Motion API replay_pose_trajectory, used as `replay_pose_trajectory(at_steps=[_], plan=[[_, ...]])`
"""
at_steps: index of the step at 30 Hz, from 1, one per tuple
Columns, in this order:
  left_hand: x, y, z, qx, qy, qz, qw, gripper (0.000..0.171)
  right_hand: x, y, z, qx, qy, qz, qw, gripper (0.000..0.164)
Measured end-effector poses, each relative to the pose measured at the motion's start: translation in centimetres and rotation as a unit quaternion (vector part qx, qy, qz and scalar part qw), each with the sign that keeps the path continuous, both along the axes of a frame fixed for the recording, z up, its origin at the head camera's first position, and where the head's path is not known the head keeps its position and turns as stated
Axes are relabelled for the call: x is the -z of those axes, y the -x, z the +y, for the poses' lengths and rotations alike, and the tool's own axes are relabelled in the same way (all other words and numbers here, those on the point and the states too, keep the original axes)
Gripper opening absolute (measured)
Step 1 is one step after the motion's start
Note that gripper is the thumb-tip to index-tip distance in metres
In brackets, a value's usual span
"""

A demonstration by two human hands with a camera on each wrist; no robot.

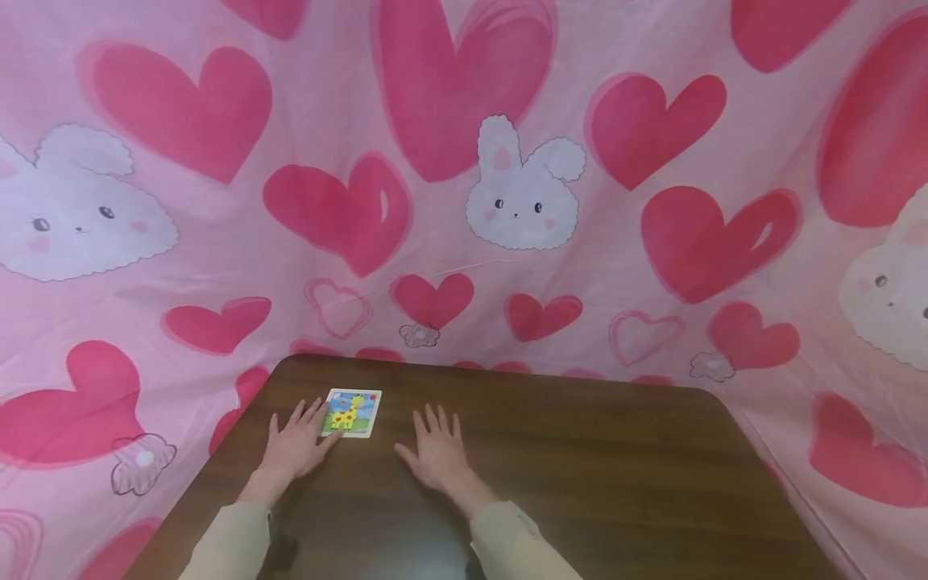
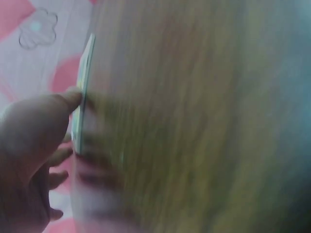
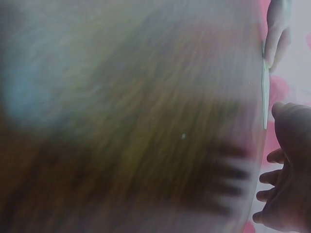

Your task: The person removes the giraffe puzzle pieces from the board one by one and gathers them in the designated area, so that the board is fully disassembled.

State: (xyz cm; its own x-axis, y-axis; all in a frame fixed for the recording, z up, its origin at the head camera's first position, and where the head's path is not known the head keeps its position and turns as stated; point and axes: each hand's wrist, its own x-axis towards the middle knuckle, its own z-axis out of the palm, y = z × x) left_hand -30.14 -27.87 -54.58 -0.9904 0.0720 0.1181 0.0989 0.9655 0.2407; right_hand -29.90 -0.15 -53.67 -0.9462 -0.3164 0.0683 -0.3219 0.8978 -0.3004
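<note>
A square picture card with a white border shows a yellow giraffe on grass under a blue sky. It lies flat toward the left of the brown table. My left hand is spread at its left side, with thumb and index fingertip right at the border. From the left wrist view, the left thumb overlaps the edge of the card, which looks thin from the side. To the right of the card, my right hand is spread over the table with straight fingers and holds nothing.
The dark wooden table has rounded far corners and reaches well to the right of both hands. Around it hangs a pink cloth with red hearts and white rabbit faces, close to the table's far edge.
</note>
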Motion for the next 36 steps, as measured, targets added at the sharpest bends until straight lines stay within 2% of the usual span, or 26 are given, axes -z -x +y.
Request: replay_pose_trajectory(at_steps=[5,11,23,30,36], plan=[[0.8,0.4,-0.6,0.010,-0.009,0.006,0.9999,0.080,0.1,0.0,-1.1,-0.009,-0.002,-0.007,1.000,0.072],[1.2,0.3,0.2,0.019,-0.012,0.009,0.9997,0.078,0.0,-0.2,-2.1,-0.014,-0.014,-0.012,1.000,0.070],[0.8,-0.9,3.2,0.031,0.012,0.011,0.9994,0.073,0.8,0.3,-2.4,-0.007,-0.020,-0.006,1.000,0.073],[0.4,-1.6,4.6,0.032,0.009,0.007,0.9994,0.074,1.7,0.8,-2.2,0.000,-0.016,-0.024,1.000,0.072],[0.5,-1.8,5.2,0.027,0.005,0.005,0.9996,0.074,1.7,0.9,-1.6,-0.010,-0.021,-0.002,1.000,0.070]])
